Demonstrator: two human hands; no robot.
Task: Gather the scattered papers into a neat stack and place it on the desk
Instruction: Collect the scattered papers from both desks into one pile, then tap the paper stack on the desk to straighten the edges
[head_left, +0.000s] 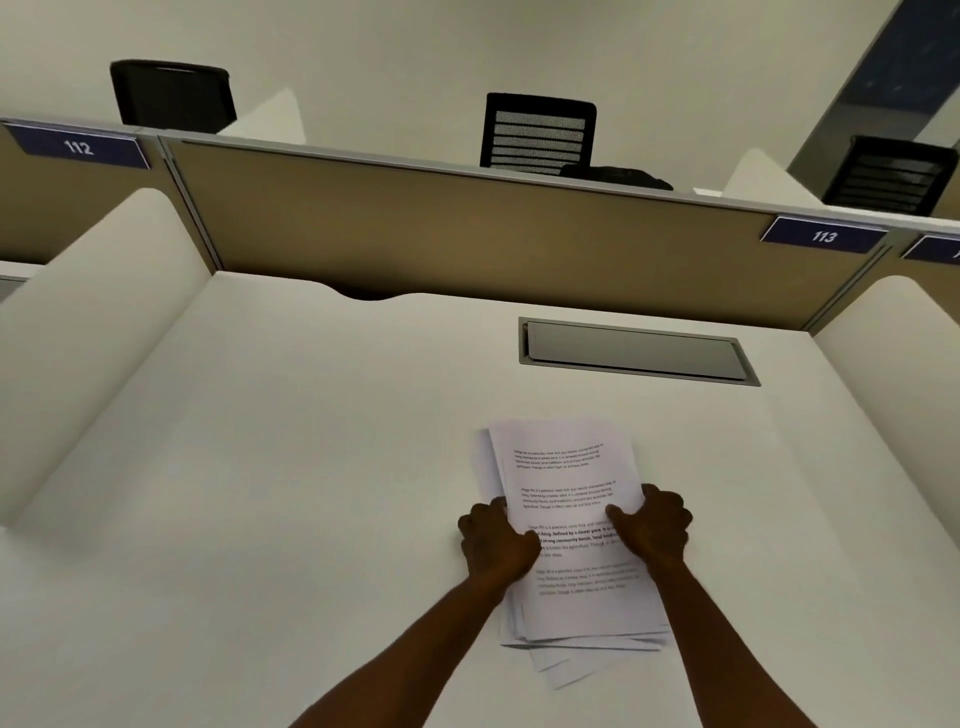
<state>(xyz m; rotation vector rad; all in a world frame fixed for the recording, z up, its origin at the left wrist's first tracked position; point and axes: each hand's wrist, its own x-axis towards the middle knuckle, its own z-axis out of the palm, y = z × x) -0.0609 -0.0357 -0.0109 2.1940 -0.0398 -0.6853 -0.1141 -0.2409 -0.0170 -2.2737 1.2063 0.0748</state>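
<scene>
A pile of white printed papers (563, 467) lies on the white desk (311, 441), right of centre. The sheets overlap unevenly; several corners stick out at the near edge and along the left side. My left hand (493, 540) grips the pile's left edge, fingers curled around it. My right hand (654, 525) grips the right edge, thumb on the top sheet. Both forearms reach in from the bottom of the view.
A grey cable hatch (634, 351) is set into the desk behind the papers. A tan partition (467, 228) with labels 112 and 113 closes the back. White side dividers (88, 338) flank the desk. Black office chairs (537, 132) stand beyond.
</scene>
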